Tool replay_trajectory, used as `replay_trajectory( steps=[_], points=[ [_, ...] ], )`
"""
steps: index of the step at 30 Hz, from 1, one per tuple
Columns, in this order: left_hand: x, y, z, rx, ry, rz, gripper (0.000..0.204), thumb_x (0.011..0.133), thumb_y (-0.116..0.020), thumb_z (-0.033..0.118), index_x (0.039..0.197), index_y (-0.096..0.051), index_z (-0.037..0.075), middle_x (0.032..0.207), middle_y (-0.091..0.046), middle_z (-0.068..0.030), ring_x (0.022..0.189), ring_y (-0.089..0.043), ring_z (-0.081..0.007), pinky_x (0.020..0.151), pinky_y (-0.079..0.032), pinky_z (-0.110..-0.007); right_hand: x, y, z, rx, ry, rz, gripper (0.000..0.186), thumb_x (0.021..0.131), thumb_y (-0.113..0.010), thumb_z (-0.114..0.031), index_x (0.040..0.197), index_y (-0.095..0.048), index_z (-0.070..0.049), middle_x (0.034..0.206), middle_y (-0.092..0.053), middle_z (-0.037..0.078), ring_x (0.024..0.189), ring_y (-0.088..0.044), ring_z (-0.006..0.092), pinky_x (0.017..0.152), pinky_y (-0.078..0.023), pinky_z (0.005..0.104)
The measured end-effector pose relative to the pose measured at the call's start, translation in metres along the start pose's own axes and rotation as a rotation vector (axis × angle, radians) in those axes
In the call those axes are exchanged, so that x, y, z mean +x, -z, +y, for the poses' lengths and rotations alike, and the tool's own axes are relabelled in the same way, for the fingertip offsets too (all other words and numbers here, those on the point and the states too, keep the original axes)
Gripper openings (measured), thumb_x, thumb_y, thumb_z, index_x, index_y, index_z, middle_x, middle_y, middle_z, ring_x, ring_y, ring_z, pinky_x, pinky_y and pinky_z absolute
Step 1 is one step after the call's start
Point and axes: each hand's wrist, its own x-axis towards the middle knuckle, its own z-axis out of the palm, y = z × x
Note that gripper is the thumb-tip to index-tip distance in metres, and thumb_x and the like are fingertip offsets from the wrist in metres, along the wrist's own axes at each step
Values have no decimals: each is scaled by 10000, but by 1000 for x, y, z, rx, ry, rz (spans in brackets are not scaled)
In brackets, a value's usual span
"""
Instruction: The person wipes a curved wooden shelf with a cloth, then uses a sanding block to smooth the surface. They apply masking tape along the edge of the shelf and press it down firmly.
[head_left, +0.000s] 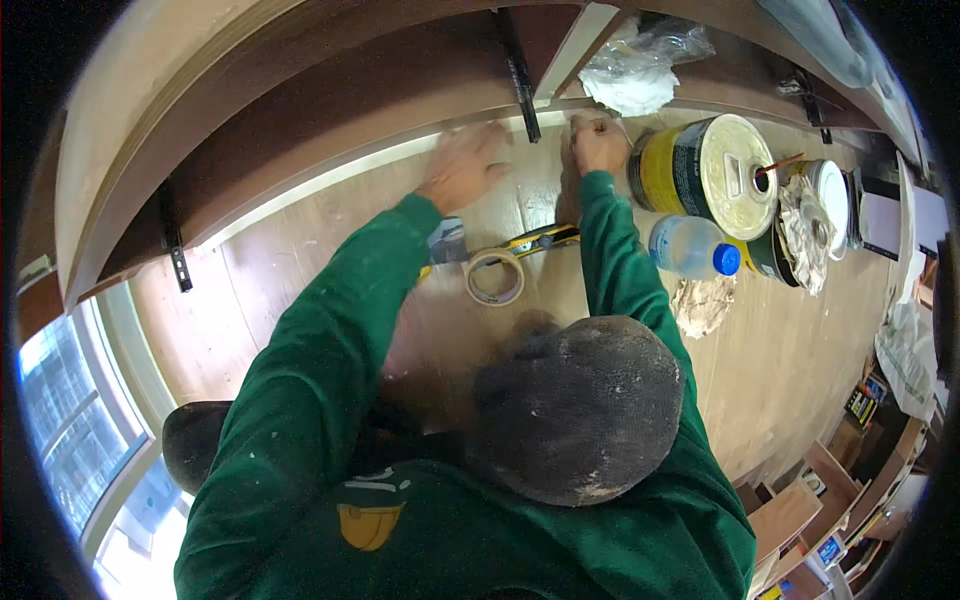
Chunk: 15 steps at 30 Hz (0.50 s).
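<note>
My left hand (465, 168) is blurred by motion, its fingers stretched out beside the pale strip (375, 160) along the base of the brown cabinet. My right hand (600, 147) is closed near the same base, left of a large yellow and black can (740, 175); what its fingers hold, if anything, is hidden. On the floor between my forearms lie a roll of masking tape (514, 286) and a yellow and black utility knife (545, 239). A grey flat-bladed thing (447, 242), partly covered by my left sleeve, lies near the roll.
Right of my right forearm lies a clear bottle (690, 247) with a blue cap. Crumpled paper (704, 303) and a white-lidded can (832, 195) are nearby. Black brackets (518, 75) stick out from the cabinet. A plastic bag (645, 65) hangs over its edge. My dark knee (580, 415) is bent in front.
</note>
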Motion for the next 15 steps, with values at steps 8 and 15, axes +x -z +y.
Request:
replay_trajectory(
  steps=[8,15],
  points=[
    [-114,46,-103,169,58,-70,618,934,-513,457,1414,-422,77,1448,-449,-83,1322,-401,-258,1065,-316,-492,-44,-6,-13,-354,410,23,364,826,-607,-448,1026,-699,-158,883,-648,106,844,-642,330,744,-494,461],
    [-119,53,-98,161,97,-72,621,930,-503,469,1367,-458,30,1395,-500,-110,1301,-421,-267,1049,-332,-489,-93,-55,-41,-511,886,-174,429,884,-506,-457,1159,-652,-162,952,-660,162,842,-645,353,813,-453,529]
  ],
)
